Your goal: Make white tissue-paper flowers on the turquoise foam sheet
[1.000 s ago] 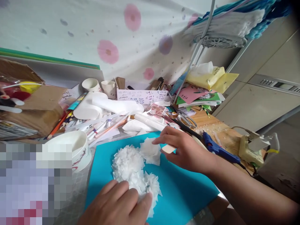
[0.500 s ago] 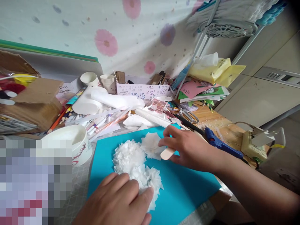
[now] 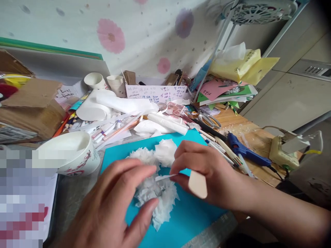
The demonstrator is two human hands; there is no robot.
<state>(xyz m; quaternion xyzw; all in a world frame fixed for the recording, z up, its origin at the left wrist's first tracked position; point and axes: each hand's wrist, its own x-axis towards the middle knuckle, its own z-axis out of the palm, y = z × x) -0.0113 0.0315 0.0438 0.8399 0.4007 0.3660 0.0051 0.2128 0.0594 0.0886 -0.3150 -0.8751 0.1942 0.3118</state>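
Observation:
Clumps of crumpled white tissue paper (image 3: 163, 206) are gathered in a curved shape on a turquoise sheet (image 3: 196, 220). My left hand (image 3: 113, 196) hovers over the clumps with thumb and fingers apart, holding nothing, and hides part of them. Near the middle, my right hand (image 3: 201, 165) is closed round a wooden craft stick (image 3: 198, 185), whose rounded end points toward me. Between its thumb and fingertips is also a small white piece of tissue paper (image 3: 164, 177), seen nearly edge-on. A flatter tissue clump (image 3: 165, 152) lies just behind my right fingertips.
A blue glue gun (image 3: 247, 153) lies to the right, beside pens (image 3: 222, 148). Scissors (image 3: 209, 120) and white paper rolls (image 3: 168, 123) are behind the sheet. A large paper bowl (image 3: 82, 155) stands left, near a cardboard box (image 3: 33, 106). A power strip (image 3: 283, 155) is far right.
My left hand has lifted off the clumps and spread its fingers. My right hand has drawn back from the flatter clump, and a small tissue piece now shows in its pinch.

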